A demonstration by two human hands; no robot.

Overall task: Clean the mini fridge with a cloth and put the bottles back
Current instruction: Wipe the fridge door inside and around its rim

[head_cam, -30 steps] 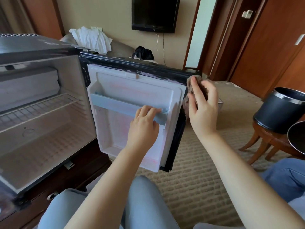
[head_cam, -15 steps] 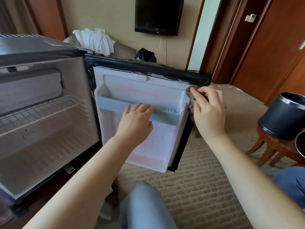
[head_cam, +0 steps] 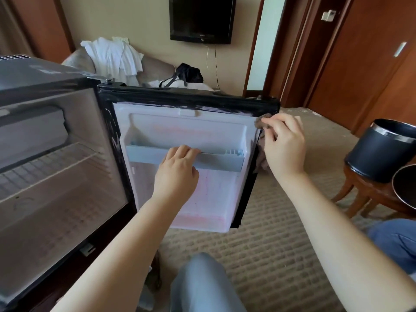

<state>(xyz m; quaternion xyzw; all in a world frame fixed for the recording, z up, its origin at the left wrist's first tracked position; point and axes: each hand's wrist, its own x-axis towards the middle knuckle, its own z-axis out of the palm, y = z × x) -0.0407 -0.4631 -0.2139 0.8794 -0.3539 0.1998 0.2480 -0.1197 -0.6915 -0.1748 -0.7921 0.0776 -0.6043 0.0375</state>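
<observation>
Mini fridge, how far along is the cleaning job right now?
Done: the cabinet and door shelf stand empty. In hand: the left hand grips the door shelf while the right hand holds the cloth against the top corner of the door. Left: putting bottles back; none are in view.

A dark flat television (head_cam: 201, 19) hangs on the beige wall, a thin cable (head_cam: 216, 64) trailing below it. White garments (head_cam: 112, 57) lie heaped over an armchair (head_cam: 155, 66), a black bag (head_cam: 189, 73) just beside them. To the right, past reddish wooden doors (head_cam: 371, 64), a black bin (head_cam: 380, 149) (metal-rimmed) stands on a low wooden stand (head_cam: 364, 194) — ribbed beige carpet (head_cam: 281, 244) covers the floor
</observation>
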